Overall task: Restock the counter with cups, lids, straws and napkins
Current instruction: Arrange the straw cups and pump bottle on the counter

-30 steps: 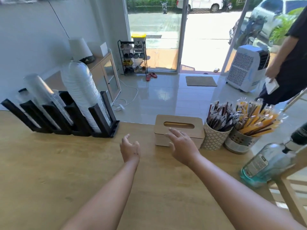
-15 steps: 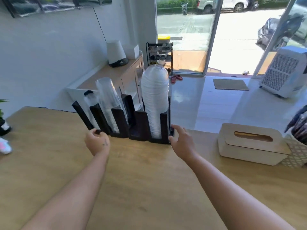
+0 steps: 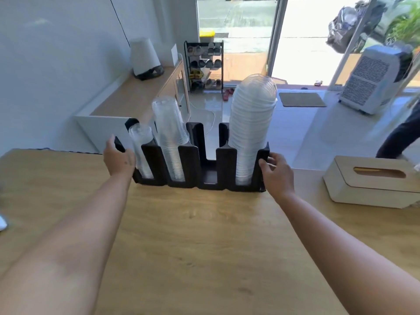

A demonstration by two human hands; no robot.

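Gripping the rack (image 3: 227,164) ends with your left hand (image 3: 118,159) and right hand (image 3: 276,171): cups (image 3: 169,123) and lids (image 3: 252,123) look stocked, one slot (image 3: 210,176) empty.

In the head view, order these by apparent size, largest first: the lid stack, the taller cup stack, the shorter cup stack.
1. lid stack
2. taller cup stack
3. shorter cup stack
All stand in one black holder, about equally near, so the order is safe.
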